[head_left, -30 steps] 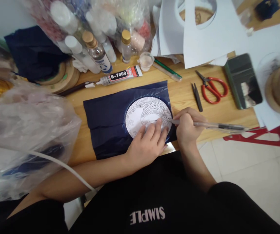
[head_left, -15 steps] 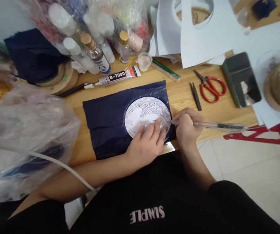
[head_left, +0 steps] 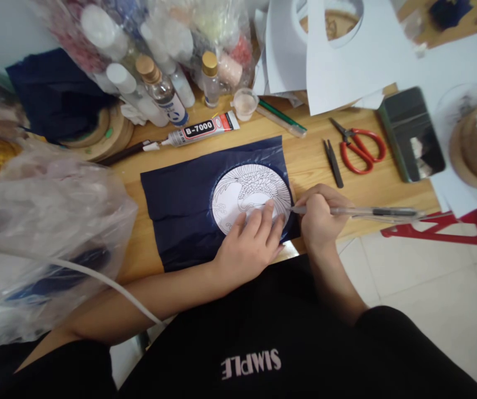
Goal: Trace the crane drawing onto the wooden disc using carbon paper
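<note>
A round white paper (head_left: 232, 200) with a line drawing of a feathered bird lies on dark blue carbon paper or similar thin sheet (head_left: 180, 205). My left hand (head_left: 249, 244) rests on the lower part of the round paper, fingers stretched out and covering some of the drawing. In my right hand (head_left: 321, 219) is a clear pen (head_left: 371, 213), gripped near its point. The pen tip touches the right edge of the round paper.
Behind the sheet lie a B-7000 glue tube (head_left: 203, 130), a green pen (head_left: 282, 116) and small bottles (head_left: 166, 94). To the right are black tweezers (head_left: 333, 163), red-handled pliers (head_left: 363, 149) and a dark box (head_left: 413, 133). A plastic bag (head_left: 76, 216) lies left.
</note>
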Demonstrator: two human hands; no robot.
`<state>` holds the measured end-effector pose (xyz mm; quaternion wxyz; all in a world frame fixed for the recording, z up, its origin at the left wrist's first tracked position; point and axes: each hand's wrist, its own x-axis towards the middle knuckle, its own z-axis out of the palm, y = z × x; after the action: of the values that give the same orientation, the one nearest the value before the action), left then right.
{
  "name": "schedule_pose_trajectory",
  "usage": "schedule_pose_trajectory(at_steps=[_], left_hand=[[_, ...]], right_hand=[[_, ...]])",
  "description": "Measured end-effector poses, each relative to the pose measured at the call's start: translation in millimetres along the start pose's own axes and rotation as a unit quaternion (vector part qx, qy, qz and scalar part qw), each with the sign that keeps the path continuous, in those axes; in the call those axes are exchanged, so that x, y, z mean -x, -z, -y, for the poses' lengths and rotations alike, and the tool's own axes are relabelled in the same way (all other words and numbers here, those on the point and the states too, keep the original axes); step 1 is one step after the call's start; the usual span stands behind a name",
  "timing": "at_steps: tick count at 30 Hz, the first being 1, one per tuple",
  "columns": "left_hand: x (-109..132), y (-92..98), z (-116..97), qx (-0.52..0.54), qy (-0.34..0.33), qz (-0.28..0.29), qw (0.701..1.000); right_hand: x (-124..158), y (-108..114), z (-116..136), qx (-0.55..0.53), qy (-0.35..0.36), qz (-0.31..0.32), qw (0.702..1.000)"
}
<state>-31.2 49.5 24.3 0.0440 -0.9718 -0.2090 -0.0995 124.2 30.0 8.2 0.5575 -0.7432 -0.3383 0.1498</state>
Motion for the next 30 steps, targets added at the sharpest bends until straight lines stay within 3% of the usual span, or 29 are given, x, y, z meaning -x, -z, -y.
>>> schedule_pose_trajectory(at_steps=[12, 21, 30], left_hand=[[1.1, 0.9, 0.3, 0.007, -0.004, 0.023, 1.000], [0.1, 1.6, 0.3, -0.003, -0.003, 0.014, 1.000], [-0.5, 1.8, 0.6, -0.002, -0.002, 0.012, 1.000]], right_hand=[[0.5, 1.0, -0.8, 0.019, -0.001, 0.005, 1.000], [0.9, 0.6, -0.4, 0.010, -0.002, -0.007, 1.000], [1.7, 3.4, 1.3, 0.004, -0.012, 0.019, 1.000]])
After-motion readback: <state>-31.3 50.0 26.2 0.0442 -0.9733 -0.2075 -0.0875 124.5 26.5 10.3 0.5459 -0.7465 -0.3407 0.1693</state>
